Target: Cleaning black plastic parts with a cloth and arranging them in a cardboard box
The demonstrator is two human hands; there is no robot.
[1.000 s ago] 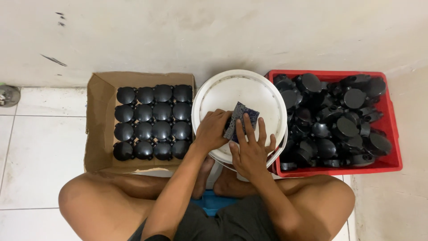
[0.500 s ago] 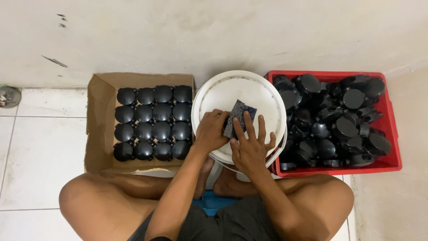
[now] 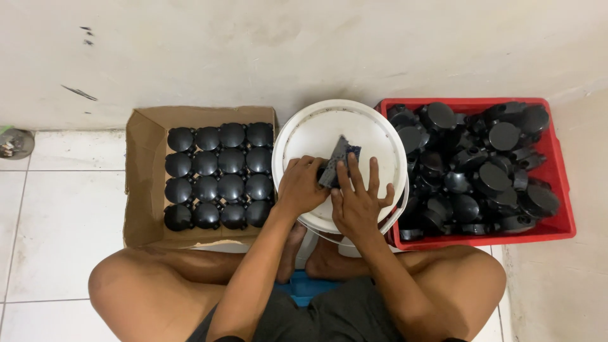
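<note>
Both hands meet over the lid of a white bucket (image 3: pixel 316 130) in front of me. My left hand (image 3: pixel 303 185) is curled around a small dark part that is mostly hidden by its fingers. My right hand (image 3: pixel 358 196) lies with fingers spread on a grey and dark blue sheet (image 3: pixel 341 157), like sandpaper, pressing it against that part. A cardboard box (image 3: pixel 140 183) on the left holds neat rows of round black plastic parts (image 3: pixel 218 174). On the right a red crate (image 3: pixel 557 171) is heaped with loose black round parts (image 3: pixel 487 161).
I sit cross-legged on a white tiled floor (image 3: pixel 57 215), knees spread to either side of the bucket. A pale wall (image 3: pixel 304 50) runs right behind the box, bucket and crate. A round floor drain (image 3: pixel 12 142) sits at the far left.
The sheet under my right hand has shifted slightly and turned a little on the lid. Both hands stay in nearly the same spot.
</note>
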